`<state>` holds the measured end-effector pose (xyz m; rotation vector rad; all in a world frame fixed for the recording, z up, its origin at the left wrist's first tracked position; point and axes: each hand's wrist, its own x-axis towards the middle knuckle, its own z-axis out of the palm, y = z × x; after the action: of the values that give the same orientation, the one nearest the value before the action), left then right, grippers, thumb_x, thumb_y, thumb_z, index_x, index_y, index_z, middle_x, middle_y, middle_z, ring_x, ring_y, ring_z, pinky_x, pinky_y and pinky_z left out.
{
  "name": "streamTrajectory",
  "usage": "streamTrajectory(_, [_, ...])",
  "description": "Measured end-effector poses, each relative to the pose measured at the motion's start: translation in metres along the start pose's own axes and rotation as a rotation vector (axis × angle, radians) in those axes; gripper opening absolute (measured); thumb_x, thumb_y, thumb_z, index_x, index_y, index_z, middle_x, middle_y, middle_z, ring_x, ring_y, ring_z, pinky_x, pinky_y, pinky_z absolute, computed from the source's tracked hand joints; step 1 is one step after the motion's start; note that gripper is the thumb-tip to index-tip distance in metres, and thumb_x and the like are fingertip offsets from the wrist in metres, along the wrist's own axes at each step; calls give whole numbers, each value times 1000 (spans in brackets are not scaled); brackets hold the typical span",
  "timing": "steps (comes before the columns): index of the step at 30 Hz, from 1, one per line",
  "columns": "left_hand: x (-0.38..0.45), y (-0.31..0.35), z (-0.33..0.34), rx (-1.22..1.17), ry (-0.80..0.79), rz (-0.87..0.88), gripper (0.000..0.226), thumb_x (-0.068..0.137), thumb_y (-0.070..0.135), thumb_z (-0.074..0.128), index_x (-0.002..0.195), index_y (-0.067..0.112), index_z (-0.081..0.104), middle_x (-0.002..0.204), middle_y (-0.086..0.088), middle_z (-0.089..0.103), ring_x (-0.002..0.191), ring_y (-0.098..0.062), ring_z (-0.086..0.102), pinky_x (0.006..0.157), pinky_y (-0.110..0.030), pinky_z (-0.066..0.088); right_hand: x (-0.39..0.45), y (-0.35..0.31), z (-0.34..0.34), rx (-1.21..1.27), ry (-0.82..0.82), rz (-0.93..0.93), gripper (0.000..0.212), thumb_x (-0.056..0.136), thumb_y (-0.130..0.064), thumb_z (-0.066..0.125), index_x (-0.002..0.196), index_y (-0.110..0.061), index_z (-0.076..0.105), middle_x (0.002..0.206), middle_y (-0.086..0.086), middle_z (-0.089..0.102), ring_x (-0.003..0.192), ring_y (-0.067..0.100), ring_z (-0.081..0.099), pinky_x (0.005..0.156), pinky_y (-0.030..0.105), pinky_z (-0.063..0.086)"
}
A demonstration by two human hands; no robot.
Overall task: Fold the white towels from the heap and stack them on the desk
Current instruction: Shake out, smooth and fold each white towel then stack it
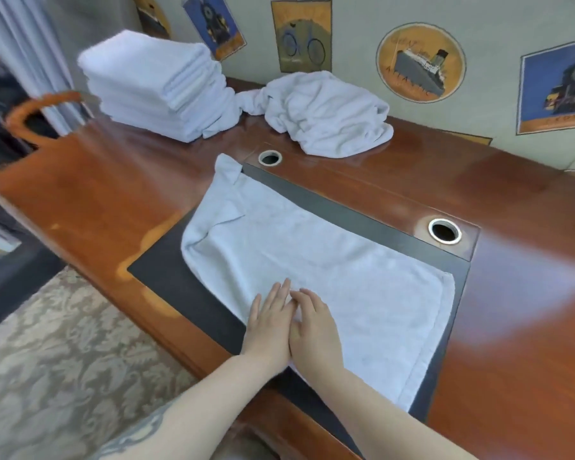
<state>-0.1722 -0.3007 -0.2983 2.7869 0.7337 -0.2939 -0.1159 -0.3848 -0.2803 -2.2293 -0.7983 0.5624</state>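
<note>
Towel point(329, 260) lies flat on desk point(113, 194) pad, in front of heap point(326, 111); stack point(156, 84) left of heap. L hand point(273, 323) & R hand point(312, 327) press near edge, fingers straight, close together. Tip: smooth outward from center, flatten far-left corner before folding.

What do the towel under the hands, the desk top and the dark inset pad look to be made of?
Towel: soft white terry cloth, nubby and matte. Desk: reddish wood or veneer, glossy varnish showing reflections, worn pale at the edge. Pad: dark, matte, perhaps leather or vinyl.
</note>
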Motion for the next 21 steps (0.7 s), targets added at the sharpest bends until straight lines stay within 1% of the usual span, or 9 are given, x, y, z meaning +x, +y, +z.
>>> streamTrajectory(2, [-14,-33,-14,-32,11,-25,64,99,33,44,154,26,12,162,6,-15,148,-11,-14,121,-37,-4,3,-33,20,-16,-41,-52,45,98,-15,38,141,-21,48,149,-8,41,136,9,36,108,21,32])
streamTrajectory(4, [-14,-59,-32,-85,54,-46,61,99,32,44,152,26,17,163,5,-10,149,-10,-10,121,-37,-2,16,-60,30,-43,-43,-85,47,95,-12,39,140,-23,48,147,-10,42,135,8,37,105,20,34])
streamTrajectory(6, [-7,-87,-52,-141,101,-55,56,100,32,42,151,28,21,163,5,-2,149,-9,-3,121,-38,0,35,-81,37,-61,-25,-93,50,92,-9,43,139,-24,48,146,-13,42,133,7,39,100,20,36])
streamTrajectory(9, [3,-141,-80,-239,127,-59,53,99,31,44,150,32,28,162,7,8,148,-10,5,120,-37,-2,66,-108,50,-77,52,-48,50,90,-7,46,136,-25,48,144,-15,44,128,8,43,91,22,39])
streamTrajectory(12, [14,-207,-100,-245,92,-10,55,98,27,43,151,33,29,163,6,9,148,-13,6,119,-37,-3,94,-132,74,-19,172,80,45,92,-9,49,135,-22,49,140,-10,47,125,11,47,92,27,42])
streamTrajectory(14, [21,-248,-115,-257,57,1,55,97,28,44,150,32,30,162,6,11,148,-14,7,119,-36,-2,104,-149,92,51,217,171,42,92,-10,50,133,-20,50,138,-7,50,120,13,51,89,28,42])
streamTrajectory(17, [44,-302,-136,-218,29,-10,51,96,29,45,146,33,39,160,5,22,145,-16,17,118,-35,5,122,-173,111,136,288,296,40,92,-12,49,132,-18,51,136,-4,52,117,15,53,89,29,42])
streamTrajectory(19, [65,-320,-144,-204,29,9,49,95,28,46,144,33,42,158,5,26,144,-18,22,117,-34,8,127,-180,122,131,298,353,41,92,-14,48,133,-20,50,135,-5,52,115,15,53,88,29,41])
streamTrajectory(21, [92,-318,-148,-199,1,103,49,95,27,47,143,32,43,157,4,28,143,-19,24,116,-32,10,134,-180,125,109,312,421,42,91,-16,48,133,-23,49,135,-8,52,114,13,53,85,28,39])
